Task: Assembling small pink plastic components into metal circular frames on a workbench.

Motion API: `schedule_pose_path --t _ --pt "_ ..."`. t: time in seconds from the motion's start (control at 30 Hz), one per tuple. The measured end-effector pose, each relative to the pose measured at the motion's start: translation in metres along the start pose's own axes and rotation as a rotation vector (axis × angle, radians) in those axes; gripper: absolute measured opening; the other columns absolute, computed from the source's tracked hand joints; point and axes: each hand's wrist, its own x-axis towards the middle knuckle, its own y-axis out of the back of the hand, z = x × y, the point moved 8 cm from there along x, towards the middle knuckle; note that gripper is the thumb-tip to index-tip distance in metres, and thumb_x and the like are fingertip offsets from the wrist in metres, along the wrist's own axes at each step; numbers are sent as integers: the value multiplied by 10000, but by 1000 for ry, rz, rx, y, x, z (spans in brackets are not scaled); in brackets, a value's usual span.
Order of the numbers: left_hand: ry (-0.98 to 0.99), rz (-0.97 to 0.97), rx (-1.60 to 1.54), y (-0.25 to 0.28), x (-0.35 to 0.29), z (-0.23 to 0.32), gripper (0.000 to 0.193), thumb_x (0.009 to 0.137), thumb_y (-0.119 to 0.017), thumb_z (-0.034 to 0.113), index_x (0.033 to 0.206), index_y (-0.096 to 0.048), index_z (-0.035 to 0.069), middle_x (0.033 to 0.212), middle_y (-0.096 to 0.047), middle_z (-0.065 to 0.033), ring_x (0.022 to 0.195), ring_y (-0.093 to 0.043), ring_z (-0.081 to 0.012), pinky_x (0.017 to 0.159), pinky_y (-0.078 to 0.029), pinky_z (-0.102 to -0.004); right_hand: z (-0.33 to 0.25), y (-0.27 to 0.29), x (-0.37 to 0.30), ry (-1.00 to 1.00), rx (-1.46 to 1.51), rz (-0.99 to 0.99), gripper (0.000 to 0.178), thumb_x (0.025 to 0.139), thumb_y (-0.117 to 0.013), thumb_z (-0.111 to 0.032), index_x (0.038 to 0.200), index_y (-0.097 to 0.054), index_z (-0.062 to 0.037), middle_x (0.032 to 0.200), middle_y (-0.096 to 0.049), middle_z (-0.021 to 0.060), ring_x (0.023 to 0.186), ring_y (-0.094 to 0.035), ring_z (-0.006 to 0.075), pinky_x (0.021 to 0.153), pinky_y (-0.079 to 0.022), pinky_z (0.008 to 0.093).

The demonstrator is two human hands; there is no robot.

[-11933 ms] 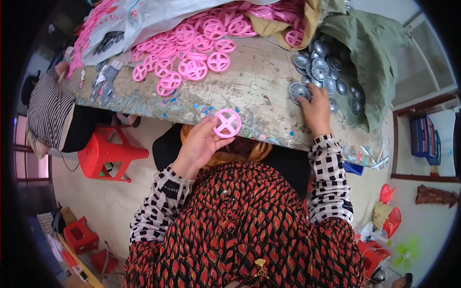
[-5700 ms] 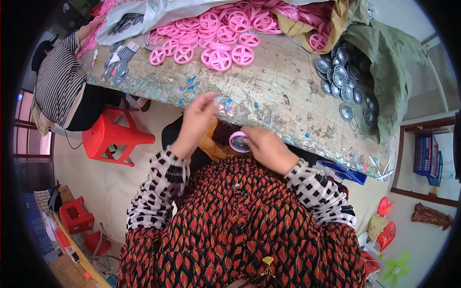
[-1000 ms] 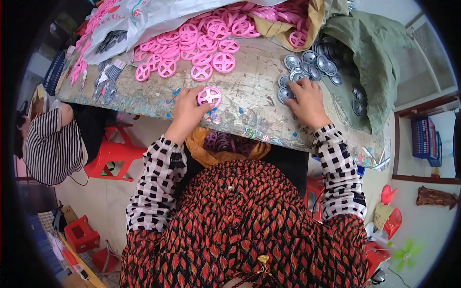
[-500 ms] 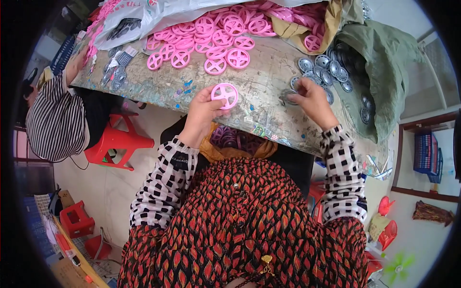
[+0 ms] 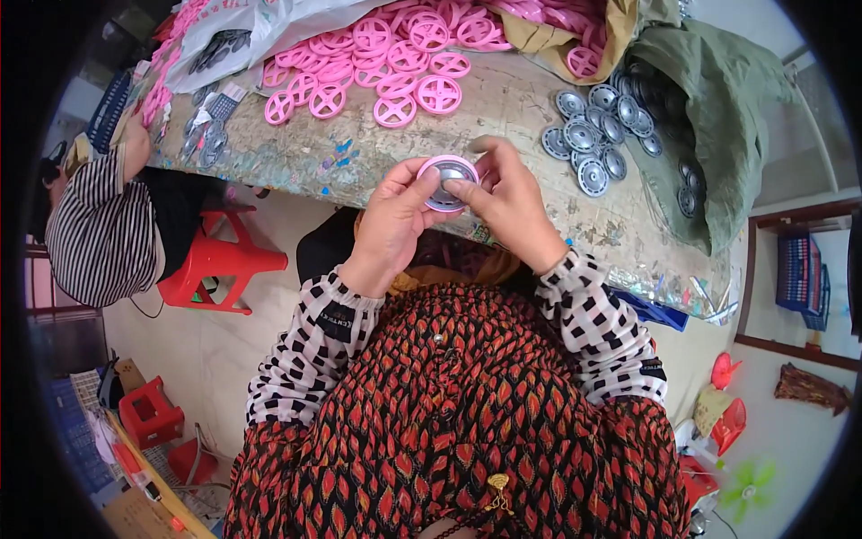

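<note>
At the far left a person in a striped top [image 5: 103, 238] leans at the end of the surface [image 5: 503, 108], with a red stool [image 5: 220, 265] just beside them on the floor. Pink wheels [image 5: 377, 54] lie heaped across the back of the surface, two of them nearest the front edge.

The left hand [image 5: 391, 220] grips a pink wheel [image 5: 446, 182] by its left rim, thumb over the front. The wheel is held up just in front of the surface's near edge, tilted toward the camera, with a grey disc seated in its middle. The right hand [image 5: 512, 202] closes on the same wheel from the right, fingertips pressing on its face.

Further right, grey discs [image 5: 593, 144] lie clustered on the surface, spilling from a green sack [image 5: 709, 117].
</note>
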Motion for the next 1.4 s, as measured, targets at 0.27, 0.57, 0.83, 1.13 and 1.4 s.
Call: schedule_pose_path --t 0.27,0.57,0.83,1.13,1.4 --pt "40 49 -82 13 -3 -22 197 999 -539 173 1150 -569 51 1086 -650 -80 948 -665 -175 803 -590 -379 18 -35 -10 -132 272 -244 216 902 -678 -109 1076 -603 -5 861 -617 -2 768 -553 59 677 -477 227" --pt "-108 0 895 46 -52 3 281 918 -663 140 1155 -636 -8 1043 -659 -66 914 -643 -157 824 -494 -244 34 50 16 56 -264 -43 314 911 -660 -215 1178 -618 -55 944 -647 98 815 -610 199 688 -496 319" --pt "-633 267 1394 41 19 73 182 857 -652 143 1008 -694 51 917 -643 -138 861 -623 -313 745 -495 -399 87 102 41 115 -1139 75 345 925 -568 -247 1232 -613 -96 1067 -658 119 1015 -596 326 834 -451 460" --pt "-868 145 1757 48 69 78 116 744 -696 119 850 -693 73 878 -577 -126 865 -556 -342 754 -453 -449 36 104 22 406 -997 243 295 884 -570 -107 1175 -608 -78 1028 -665 107 884 -618 307 794 -465 399" --pt "-492 124 1498 38 31 66 440 731 -765 221 1119 -624 69 1047 -521 -156 900 -561 -340 791 -472 -413 16 8 -27 563 -768 -247 340 841 -632 -143 1170 -595 -64 1164 -600 125 1017 -570 306 879 -437 426"
